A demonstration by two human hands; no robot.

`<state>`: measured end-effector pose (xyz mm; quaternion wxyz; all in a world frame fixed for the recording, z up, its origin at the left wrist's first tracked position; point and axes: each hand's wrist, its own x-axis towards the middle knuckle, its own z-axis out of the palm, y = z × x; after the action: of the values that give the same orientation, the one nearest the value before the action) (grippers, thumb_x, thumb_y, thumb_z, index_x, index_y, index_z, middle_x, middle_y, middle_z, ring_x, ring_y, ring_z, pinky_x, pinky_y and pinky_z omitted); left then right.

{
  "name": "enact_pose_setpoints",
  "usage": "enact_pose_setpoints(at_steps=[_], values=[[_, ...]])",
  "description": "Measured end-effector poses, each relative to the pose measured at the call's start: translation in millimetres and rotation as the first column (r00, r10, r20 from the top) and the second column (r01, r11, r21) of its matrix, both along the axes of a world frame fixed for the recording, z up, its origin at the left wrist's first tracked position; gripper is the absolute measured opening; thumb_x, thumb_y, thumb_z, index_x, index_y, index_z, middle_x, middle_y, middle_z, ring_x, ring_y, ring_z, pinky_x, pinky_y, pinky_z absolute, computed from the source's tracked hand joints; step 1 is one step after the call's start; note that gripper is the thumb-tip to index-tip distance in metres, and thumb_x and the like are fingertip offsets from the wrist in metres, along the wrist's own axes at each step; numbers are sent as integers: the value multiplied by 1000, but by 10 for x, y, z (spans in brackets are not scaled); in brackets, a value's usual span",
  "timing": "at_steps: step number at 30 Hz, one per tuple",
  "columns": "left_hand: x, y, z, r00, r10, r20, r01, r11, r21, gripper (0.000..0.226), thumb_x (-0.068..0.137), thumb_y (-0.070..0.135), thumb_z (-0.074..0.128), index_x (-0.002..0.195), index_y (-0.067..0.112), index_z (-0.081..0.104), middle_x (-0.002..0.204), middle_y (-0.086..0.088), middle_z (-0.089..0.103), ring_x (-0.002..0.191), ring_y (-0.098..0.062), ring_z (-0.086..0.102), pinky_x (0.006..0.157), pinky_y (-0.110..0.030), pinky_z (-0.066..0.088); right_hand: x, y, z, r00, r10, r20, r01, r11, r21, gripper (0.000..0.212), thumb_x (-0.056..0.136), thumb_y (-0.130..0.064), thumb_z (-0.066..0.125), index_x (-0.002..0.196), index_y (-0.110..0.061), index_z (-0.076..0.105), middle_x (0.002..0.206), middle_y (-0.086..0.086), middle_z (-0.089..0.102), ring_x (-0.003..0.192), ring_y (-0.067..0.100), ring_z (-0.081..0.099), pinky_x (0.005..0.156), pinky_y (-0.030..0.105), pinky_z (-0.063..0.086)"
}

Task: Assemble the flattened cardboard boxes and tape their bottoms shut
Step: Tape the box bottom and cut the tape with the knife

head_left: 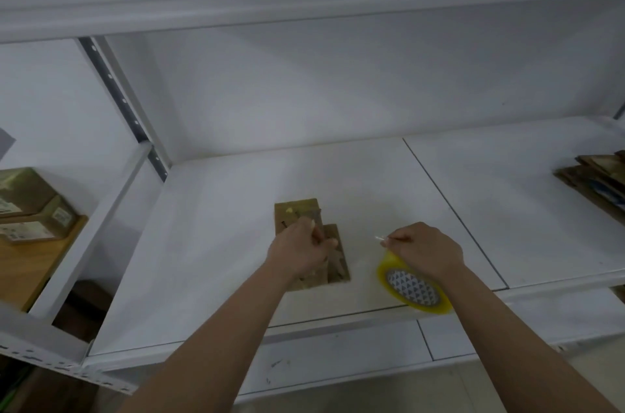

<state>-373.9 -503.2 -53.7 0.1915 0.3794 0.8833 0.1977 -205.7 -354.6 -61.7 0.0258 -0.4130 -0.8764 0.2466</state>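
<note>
The small cardboard box (309, 243) lies on the white shelf (216, 260). The left hand (299, 252) clamps its fingers on the box, probably to steady it. Just right of the box, the right hand (424, 252) holds the yellow tape roll (412, 287), fingers pinching something thin, perhaps the tape's end, ready for taping.

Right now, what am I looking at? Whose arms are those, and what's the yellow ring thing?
There is no machine here. The camera sits on a person's head and looks down, so the two arms are that person's own. They work at a white shelf. The left hand grips a small brown cardboard box lying on the shelf. The right hand holds a yellow tape roll and pinches something thin, probably the tape's end, though it is too small to be sure. At the far right lies a stack of flat cardboard. On the left sit finished boxes.
</note>
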Motion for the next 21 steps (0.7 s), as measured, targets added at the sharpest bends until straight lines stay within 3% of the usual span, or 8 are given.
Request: enact_pose_setpoints(at_steps=[4,9,13,16,18,21], values=[[249,69,21,980,71,-184,-88,992,-88,30,89,30,58,109,13,44,98,-4,64,94,-28,64,67,-32,45,-51,-27,7,1000,17,21,-18,999,33,28,93,-54,49,101,-41,72,117,-16,67,106,15,62,81,30,44],[370,128,43,971,36,-237,-71,988,-140,34,86,16,60,114,11,40,104,-7,63,96,-30,65,63,-33,42,-90,-72,18,997,44,57,-49,996,78,29,95,-51,47,101,-40,73,114,-15,68,103,15,63,77,28,45],[227,44,90,996,81,-47,-83,995,-57,51,82,51,65,114,18,43,100,1,60,97,-25,63,72,-31,45,-44,-67,54,999,34,13,-34,999,18,29,94,-54,49,99,-39,73,111,-13,69,102,15,63,77,29,43],[98,-37,136,966,141,216,-177,972,156,52,77,64,66,102,19,56,89,5,65,85,-16,64,72,-31,50,4,-58,132,992,-9,-123,1,998,-65,27,92,-57,52,100,-41,73,112,-17,68,105,13,62,79,29,40],[124,-52,175,961,104,258,-182,936,302,49,73,66,68,94,22,65,84,7,68,79,-9,64,74,-30,54,-11,-76,206,980,-10,-200,-6,997,-79,26,91,-58,53,101,-43,73,114,-20,67,109,11,60,81,28,39],[277,-5,238,961,-22,276,-88,921,380,51,72,67,68,101,25,68,92,12,68,85,0,63,77,-22,51,-71,-109,294,966,17,-257,-33,998,-56,22,90,-55,55,99,-46,73,111,-23,68,107,8,60,85,29,44]])
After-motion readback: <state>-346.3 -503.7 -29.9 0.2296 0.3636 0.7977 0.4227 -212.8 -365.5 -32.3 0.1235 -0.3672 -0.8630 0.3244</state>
